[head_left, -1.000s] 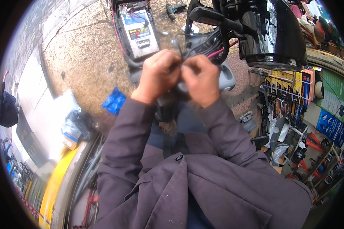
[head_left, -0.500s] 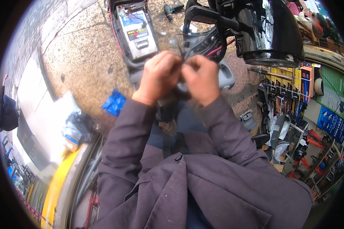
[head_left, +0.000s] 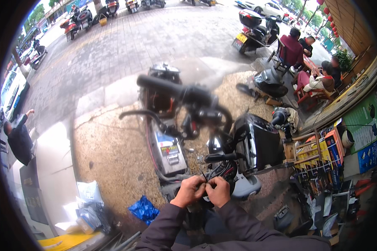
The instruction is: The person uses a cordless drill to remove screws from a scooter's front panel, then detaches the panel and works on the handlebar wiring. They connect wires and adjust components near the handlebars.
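Observation:
My left hand (head_left: 190,192) and my right hand (head_left: 218,191) are both closed, fingertips almost touching, low in the middle of the view. A thin black cable (head_left: 204,176) runs between them, its end sticking up above the fingers. Just beyond is a partly dismantled scooter, with a bundle of black wires (head_left: 226,167) near my right hand. Its handlebar (head_left: 163,86) crosses above, blurred, with a brake lever. A boxy battery (head_left: 172,159) lies in the open body to the left. A black glossy panel (head_left: 257,142) stands to the right.
A crumpled blue plastic bag (head_left: 144,210) and pale plastic bags (head_left: 89,207) lie at left. A grey plastic part (head_left: 246,187) sits right of my hands. Racks of boxed goods (head_left: 322,154) line the right. Several people sit at the upper right; one person (head_left: 20,140) stands at far left.
The view has tilted up, bringing the handlebar, the street and parked scooters into sight. My hands stay close together at the cable, lower in the picture.

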Tool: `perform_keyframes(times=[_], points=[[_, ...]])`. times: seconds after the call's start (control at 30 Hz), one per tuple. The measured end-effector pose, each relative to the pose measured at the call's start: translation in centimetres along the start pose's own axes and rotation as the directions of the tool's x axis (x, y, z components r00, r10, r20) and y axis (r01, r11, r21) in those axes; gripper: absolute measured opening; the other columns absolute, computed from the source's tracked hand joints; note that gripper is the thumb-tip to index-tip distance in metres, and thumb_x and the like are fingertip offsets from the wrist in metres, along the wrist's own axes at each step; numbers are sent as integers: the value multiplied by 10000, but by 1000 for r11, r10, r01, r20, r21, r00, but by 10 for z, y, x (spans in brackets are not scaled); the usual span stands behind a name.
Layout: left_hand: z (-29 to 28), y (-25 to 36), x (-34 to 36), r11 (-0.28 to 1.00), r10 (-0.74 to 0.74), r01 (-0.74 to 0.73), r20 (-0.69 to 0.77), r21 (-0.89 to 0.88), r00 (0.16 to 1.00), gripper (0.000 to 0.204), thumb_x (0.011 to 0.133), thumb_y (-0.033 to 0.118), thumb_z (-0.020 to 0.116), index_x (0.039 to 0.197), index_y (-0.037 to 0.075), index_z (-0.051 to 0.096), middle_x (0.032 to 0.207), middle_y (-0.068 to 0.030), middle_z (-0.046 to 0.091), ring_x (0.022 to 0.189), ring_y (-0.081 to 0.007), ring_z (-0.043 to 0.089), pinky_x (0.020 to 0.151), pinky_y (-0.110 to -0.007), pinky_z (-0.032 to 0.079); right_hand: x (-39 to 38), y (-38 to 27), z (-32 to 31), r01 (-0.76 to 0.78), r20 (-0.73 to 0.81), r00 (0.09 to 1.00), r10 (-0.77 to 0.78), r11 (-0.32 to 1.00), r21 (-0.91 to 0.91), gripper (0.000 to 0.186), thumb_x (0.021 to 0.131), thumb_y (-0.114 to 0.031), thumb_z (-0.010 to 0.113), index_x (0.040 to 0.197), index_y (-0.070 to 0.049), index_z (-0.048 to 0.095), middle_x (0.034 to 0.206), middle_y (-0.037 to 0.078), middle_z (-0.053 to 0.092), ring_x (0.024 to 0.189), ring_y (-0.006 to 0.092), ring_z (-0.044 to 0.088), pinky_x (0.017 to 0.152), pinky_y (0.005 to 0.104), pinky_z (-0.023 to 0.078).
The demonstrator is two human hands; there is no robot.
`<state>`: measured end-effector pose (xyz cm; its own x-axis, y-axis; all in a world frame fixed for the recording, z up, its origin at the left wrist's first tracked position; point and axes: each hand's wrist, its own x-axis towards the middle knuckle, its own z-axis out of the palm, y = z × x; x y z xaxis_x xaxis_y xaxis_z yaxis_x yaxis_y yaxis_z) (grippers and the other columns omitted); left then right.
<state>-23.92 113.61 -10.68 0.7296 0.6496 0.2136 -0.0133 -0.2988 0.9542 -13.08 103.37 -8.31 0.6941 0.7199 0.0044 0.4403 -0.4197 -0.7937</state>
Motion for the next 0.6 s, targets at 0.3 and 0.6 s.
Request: perform_keyframes(times=[0.3,0.6], points=[[-3,4,3,922,215,-226,67,315,974,133,764,61,675,782,54,544,740,-122,547,650,-342,584,567,-434,479,1,7,4,33,-9,999,-34,999,-39,102,726,-84,748,725,-18,670,753,124,664,709,297,667,659,396,524],[-8,18,0,916,252,-252,42,312,967,160,743,36,651,807,49,505,754,-134,484,674,-353,534,589,-433,454,1,5,1,24,-3,1000,-24,999,-46,101,702,-86,740,709,-25,661,751,151,649,711,341,654,653,428,523]])
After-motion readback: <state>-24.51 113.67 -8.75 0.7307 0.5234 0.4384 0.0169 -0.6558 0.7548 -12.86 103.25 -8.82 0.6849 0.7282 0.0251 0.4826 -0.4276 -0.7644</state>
